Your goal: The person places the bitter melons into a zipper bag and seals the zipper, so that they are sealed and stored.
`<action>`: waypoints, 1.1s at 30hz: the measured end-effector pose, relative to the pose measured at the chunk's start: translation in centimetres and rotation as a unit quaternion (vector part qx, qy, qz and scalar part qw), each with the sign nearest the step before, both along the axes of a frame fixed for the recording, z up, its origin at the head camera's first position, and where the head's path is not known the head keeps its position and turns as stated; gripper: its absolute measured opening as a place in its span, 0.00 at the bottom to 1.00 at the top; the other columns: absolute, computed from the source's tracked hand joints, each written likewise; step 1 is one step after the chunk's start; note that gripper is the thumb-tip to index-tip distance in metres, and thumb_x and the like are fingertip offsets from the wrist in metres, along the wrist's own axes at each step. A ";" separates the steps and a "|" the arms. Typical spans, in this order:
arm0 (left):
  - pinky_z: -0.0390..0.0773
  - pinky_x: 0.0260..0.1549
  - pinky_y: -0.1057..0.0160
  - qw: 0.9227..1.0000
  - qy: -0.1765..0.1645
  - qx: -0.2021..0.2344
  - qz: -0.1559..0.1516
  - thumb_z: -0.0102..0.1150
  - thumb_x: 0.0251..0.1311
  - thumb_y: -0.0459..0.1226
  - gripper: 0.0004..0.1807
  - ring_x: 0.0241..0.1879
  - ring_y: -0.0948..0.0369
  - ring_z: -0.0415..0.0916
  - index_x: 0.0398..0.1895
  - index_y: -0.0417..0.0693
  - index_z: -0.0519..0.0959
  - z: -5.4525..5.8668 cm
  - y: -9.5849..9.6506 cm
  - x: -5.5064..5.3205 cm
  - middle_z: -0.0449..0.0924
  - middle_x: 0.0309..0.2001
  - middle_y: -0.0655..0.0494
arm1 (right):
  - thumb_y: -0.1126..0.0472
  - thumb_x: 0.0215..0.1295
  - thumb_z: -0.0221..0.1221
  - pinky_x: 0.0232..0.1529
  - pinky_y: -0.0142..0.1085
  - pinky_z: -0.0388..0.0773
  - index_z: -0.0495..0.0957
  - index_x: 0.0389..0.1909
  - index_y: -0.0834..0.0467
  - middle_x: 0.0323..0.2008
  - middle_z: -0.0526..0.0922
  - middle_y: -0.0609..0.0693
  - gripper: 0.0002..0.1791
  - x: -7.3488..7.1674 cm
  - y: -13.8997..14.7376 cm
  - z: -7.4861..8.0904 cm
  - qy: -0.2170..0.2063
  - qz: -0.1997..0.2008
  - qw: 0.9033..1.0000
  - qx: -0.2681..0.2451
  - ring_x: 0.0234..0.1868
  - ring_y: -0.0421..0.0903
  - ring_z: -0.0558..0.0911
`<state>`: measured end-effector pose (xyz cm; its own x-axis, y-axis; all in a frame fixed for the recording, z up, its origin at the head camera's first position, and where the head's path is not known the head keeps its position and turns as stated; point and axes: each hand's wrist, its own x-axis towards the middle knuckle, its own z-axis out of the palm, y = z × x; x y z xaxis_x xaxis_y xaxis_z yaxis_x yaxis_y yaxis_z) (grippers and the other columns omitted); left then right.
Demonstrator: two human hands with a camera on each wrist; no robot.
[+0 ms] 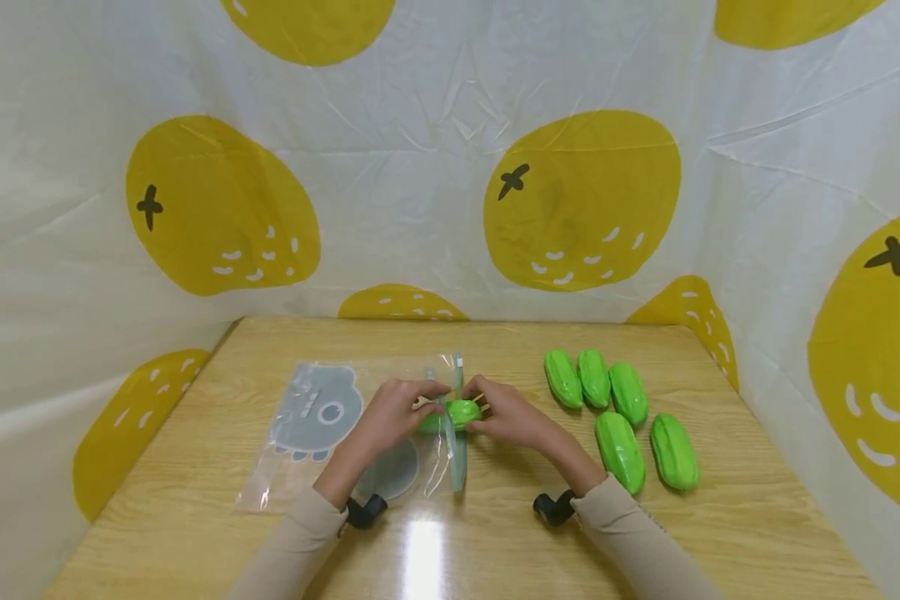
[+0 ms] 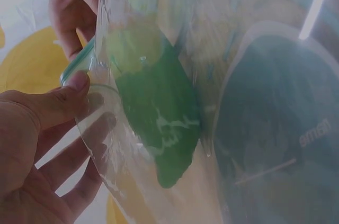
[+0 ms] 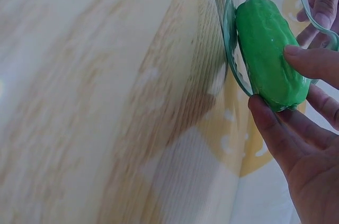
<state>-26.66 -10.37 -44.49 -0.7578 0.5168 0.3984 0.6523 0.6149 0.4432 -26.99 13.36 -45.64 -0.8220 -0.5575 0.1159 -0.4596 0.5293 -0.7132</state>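
Observation:
A clear zip bag (image 1: pixel 258 483) with a grey-blue cartoon print lies on the table, its teal-edged mouth facing right. At the mouth, my left hand (image 1: pixel 393 412) pinches the bag's edge between thumb and fingers; the left wrist view shows the thumb (image 2: pixel 78 82) on the rim. My right hand (image 1: pixel 508 415) grips a bright green, ridged cucumber-shaped piece (image 1: pixel 463 413) by its near end. In the right wrist view the piece (image 3: pixel 267 49) passes partly through the open mouth. Through the film, the left wrist view shows its tapered green end (image 2: pixel 159 113) inside the bag.
Several similar green pieces (image 1: pixel 620 450) lie to the right of my right hand on the wooden table (image 1: pixel 510 542). A white curtain (image 1: pixel 405 200) with yellow fruit prints hangs behind and along both sides. Black wrist cameras (image 1: pixel 555 507) sit at both cuffs.

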 end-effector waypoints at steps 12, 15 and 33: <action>0.87 0.47 0.55 1.000 -0.007 0.002 -0.004 0.73 0.59 0.39 0.16 0.47 0.58 0.89 0.50 0.47 0.89 -0.1 0.1 0.4 0.91 0.47 0.55 | 0.67 0.62 0.71 0.50 0.38 0.87 0.73 0.50 0.61 0.53 0.84 0.58 0.20 0.2 0.1 -0.4 0.001 0.007 1.000 -0.006 0.54 0.58 0.86; 0.87 0.46 0.56 1.000 0.000 0.002 -0.007 0.73 0.59 0.39 0.16 0.46 0.59 0.89 0.50 0.47 0.89 -0.1 0.1 0.4 0.91 0.47 0.56 | 0.67 0.63 0.71 0.51 0.38 0.87 0.73 0.51 0.61 0.53 0.84 0.59 0.20 0.2 0.1 -0.4 -0.005 0.004 1.000 -0.008 0.55 0.58 0.85; 0.87 0.45 0.56 1.000 0.010 0.006 -0.007 0.73 0.59 0.39 0.16 0.45 0.59 0.89 0.50 0.48 0.89 0.2 0.0 0.2 0.92 0.46 0.56 | 0.66 0.64 0.70 0.54 0.45 0.86 0.74 0.54 0.60 0.55 0.84 0.58 0.20 0.0 -0.4 0.1 -0.006 0.007 1.000 -0.005 0.57 0.57 0.85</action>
<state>-26.45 -10.36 -44.29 -0.7428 0.5221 0.4191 0.6691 0.6006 0.4376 -27.03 12.93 -45.56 -0.8153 -0.5680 0.1124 -0.4590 0.5156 -0.7235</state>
